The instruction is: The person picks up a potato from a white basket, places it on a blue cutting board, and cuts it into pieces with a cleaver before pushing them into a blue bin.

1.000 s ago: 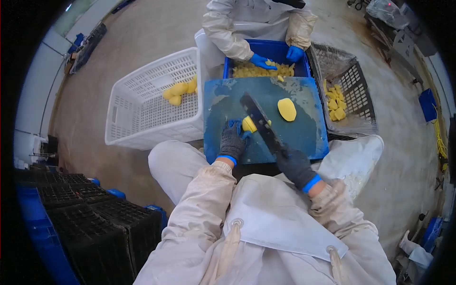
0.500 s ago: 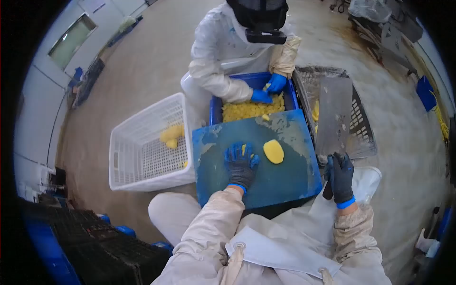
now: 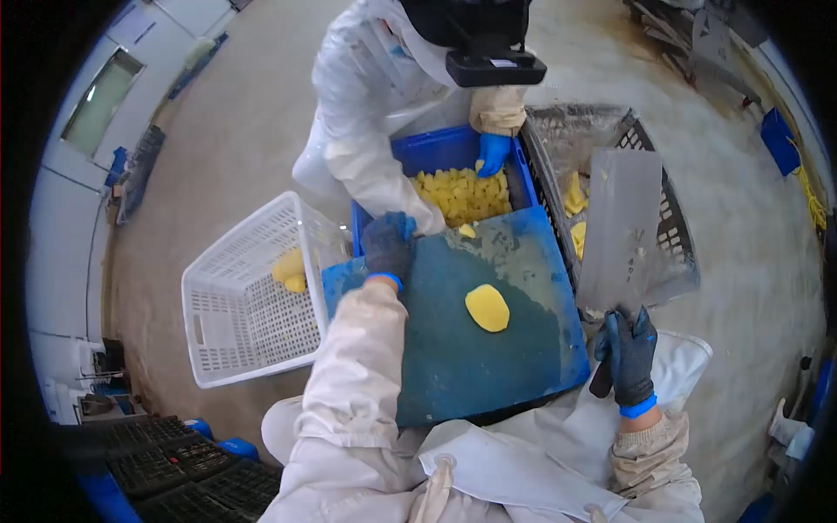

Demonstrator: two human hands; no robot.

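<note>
A: Looking at the frame centre, what do you log for the two hands?

B: I log the left hand [image 3: 389, 247], in a dark glove, at the far left corner of the blue cutting board [image 3: 488, 349]. Its fingers are curled, but I cannot tell whether they hold anything. The right hand [image 3: 629, 356], lower right of the frame, is clenched around the handle of the cleaver [image 3: 621, 228], whose broad blade stands raised, off the board's right edge.

A: And the cut produce?

B: I see one peeled potato half [image 3: 487, 308] lying flat near the middle of the board, well apart from both hands. A small yellow piece [image 3: 467, 231] lies at the board's far edge, just right of the left hand.

A: Surroundings?

B: Above the board, a blue crate [image 3: 427, 150] holds yellow potato chunks [image 3: 460, 193]; a co-worker's blue-gloved hand [image 3: 493, 152] rests among them. At the left, a white basket [image 3: 240, 301] holds a few whole potatoes [image 3: 289, 268]. At the upper right, a grey crate [image 3: 649, 174] stands behind the blade.
</note>
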